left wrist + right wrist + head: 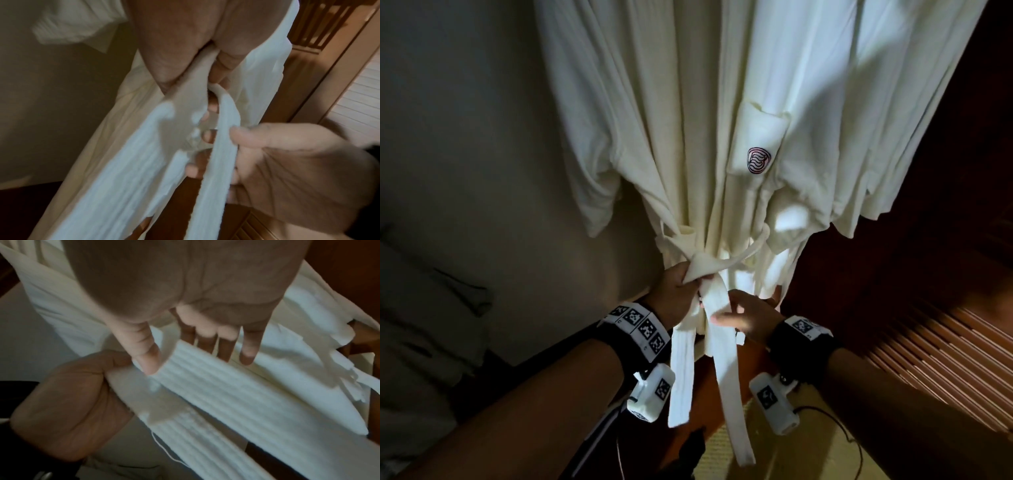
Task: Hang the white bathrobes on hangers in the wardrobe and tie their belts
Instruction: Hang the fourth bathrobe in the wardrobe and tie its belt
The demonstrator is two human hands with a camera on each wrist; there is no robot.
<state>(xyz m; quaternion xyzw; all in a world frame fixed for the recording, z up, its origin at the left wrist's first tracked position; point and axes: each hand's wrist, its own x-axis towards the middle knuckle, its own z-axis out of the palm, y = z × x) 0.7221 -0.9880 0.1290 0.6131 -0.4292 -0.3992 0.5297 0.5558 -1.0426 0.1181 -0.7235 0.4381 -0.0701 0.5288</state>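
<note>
A white bathrobe (688,120) with a red logo on its pocket (758,159) hangs in front of me. Its ribbed belt (703,263) is crossed at the waist, and two ends (681,377) hang down. My left hand (690,279) grips the belt at the crossing; in the left wrist view its fingers (224,65) curl round the belt (185,100). My right hand (746,308) is just below, fingers straight and spread behind the right belt end (226,394), thumb (148,363) touching its front. The left hand (72,402) is beside it.
More white robe fabric (893,120) hangs at the right. A beige wall (465,137) is at the left, with bedding (421,308) below it. Dark wood and a slatted panel (945,359) stand at the right. A black cable (842,428) lies on the floor.
</note>
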